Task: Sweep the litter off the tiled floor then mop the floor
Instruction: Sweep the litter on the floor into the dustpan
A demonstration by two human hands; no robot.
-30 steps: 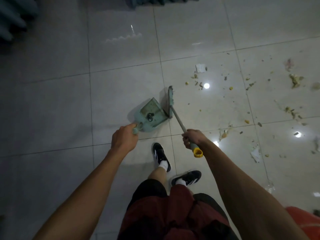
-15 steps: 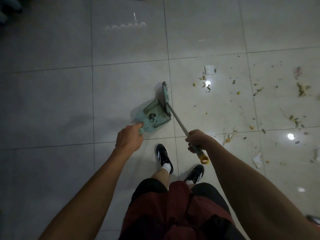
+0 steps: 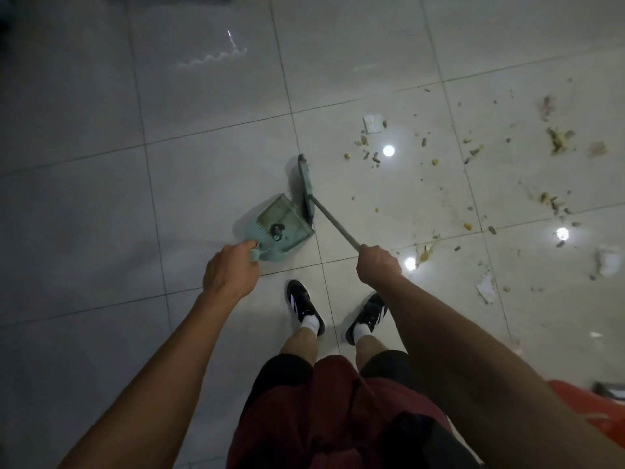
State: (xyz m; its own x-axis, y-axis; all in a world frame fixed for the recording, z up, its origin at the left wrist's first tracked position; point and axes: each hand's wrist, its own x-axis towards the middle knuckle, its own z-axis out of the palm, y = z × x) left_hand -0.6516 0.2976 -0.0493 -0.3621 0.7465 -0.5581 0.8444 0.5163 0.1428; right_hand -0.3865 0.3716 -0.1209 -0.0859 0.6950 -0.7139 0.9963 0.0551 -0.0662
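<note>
At frame centre, the left hand [image 3: 231,269] grips the green dustpan [image 3: 281,226] and the right hand [image 3: 378,264] the broom [image 3: 306,186] shaft, while light, loose litter [image 3: 370,154] lies scattered right on the tiled floor [image 3: 101,198], likely sweeping easily.

The person wears dark red shorts [image 3: 338,411] with black side panels. Both arms are bare to the near edge of view, with no sleeves showing. On the feet are black trainers [image 3: 304,306] with white stripes, over white ankle socks [image 3: 310,322].
</note>
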